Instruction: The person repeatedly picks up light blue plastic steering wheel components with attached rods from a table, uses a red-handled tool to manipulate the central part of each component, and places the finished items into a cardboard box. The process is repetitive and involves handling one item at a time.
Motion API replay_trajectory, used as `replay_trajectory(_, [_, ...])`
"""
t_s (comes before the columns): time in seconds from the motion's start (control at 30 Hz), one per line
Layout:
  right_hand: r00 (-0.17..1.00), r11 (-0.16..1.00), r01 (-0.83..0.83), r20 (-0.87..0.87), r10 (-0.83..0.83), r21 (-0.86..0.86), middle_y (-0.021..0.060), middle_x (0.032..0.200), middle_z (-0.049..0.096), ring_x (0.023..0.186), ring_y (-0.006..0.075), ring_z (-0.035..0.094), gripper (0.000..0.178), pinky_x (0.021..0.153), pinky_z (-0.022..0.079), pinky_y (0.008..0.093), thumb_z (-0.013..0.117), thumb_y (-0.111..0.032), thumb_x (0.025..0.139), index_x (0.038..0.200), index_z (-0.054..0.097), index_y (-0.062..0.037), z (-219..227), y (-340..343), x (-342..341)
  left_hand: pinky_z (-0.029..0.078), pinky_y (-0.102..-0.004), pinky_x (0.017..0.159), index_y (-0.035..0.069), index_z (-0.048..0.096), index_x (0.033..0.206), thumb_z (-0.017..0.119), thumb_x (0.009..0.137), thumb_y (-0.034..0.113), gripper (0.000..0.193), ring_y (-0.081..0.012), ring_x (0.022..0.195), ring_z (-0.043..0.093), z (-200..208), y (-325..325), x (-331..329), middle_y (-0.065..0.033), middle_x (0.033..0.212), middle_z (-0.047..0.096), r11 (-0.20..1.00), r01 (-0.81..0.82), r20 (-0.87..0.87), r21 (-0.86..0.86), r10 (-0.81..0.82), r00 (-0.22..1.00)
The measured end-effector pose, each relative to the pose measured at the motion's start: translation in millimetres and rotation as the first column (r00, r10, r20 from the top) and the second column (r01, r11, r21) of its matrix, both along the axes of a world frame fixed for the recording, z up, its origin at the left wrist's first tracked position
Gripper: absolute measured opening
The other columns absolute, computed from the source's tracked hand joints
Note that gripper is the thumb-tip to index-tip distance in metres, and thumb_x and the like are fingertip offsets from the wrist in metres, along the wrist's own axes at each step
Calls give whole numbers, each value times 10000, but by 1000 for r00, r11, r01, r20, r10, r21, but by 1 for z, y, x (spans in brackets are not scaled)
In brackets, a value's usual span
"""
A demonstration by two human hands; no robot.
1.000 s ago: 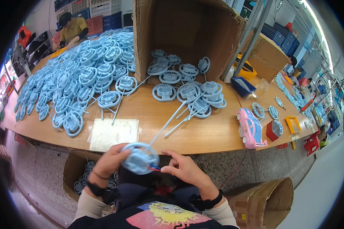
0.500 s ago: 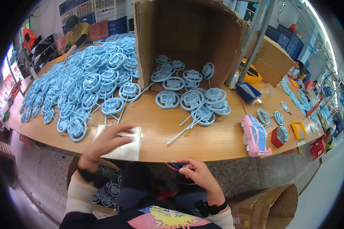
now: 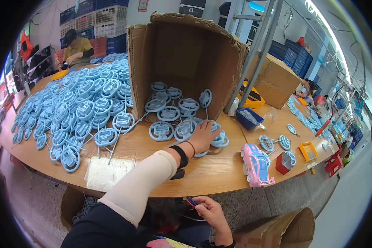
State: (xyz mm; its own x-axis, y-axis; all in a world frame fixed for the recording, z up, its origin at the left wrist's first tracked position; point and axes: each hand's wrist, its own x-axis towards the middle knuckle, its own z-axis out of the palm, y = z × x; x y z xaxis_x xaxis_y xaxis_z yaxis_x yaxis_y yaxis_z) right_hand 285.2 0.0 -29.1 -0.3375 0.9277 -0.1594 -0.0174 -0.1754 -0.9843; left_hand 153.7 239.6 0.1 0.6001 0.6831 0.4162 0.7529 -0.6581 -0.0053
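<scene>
Here, left hand [image 3: 204,136] fingers spread on one blue wheel part [image 3: 217,139], right hand [image 3: 208,211] pinching cutters [image 3: 190,201].

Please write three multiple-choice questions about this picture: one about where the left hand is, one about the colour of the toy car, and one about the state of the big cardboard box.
1. Where is the left hand?
A. on the blue steering-wheel parts in front of the cardboard box
B. on the toy car
C. below the table edge

2. What colour is the toy car on the wooden table?
A. green and yellow
B. pink and light blue
C. black

3. How does the big cardboard box stand?
A. shut with tape
B. flattened
C. on its side, open toward the person, parts spilling out

Answers:
1 A, the hand rests on the blue steering-wheel parts by the box mouth.
2 B, its body is pink with light blue windows.
3 C, the open mouth faces the person and parts lie inside and in front.

The right hand holds a small tool below the table edge.
</scene>
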Motion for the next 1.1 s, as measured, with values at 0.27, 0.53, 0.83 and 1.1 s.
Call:
replay_trajectory(0.27, [997,1000,-19,-75,20,15,-36,672,530,586,25,458,277,522,363,159,616,-123,819,1061,570,7,-12,8,-9,374,-443,930,150,420,1232,571,677,30,588,-383,1142,401,-10,-44,-101,-206,1254,377,979,205,39,18,-206,978])
replay_trajectory(0.53, [994,996,71,-82,-66,58,-8,617,502,465,26,384,418,421,284,153,583,-190,849,1209,462,-15,14,13,-16,438,-366,861,39,518,976,537,719,3,261,-300,1026,509,42,-113,-132,-144,1056,515,940,306,181,152,-331,926])
replay_trajectory(0.83, [909,938,-291,-358,211,-186,-22,589,438,433,26,309,365,372,188,154,635,-277,809,1049,510,-32,23,16,-17,385,-436,972,56,478,829,553,758,63,104,-320,1194,416,42,-221,-142,-152,1228,470,787,596,178,161,-617,767])
replay_trajectory(1.1, [930,979,-144,-358,84,-143,-41,600,412,451,25,322,182,375,209,159,565,-179,845,974,515,-63,22,3,-41,420,-384,914,25,456,1194,571,804,101,414,-274,1061,522,15,-237,-132,-142,1130,529,744,465,871,-479,335,360])
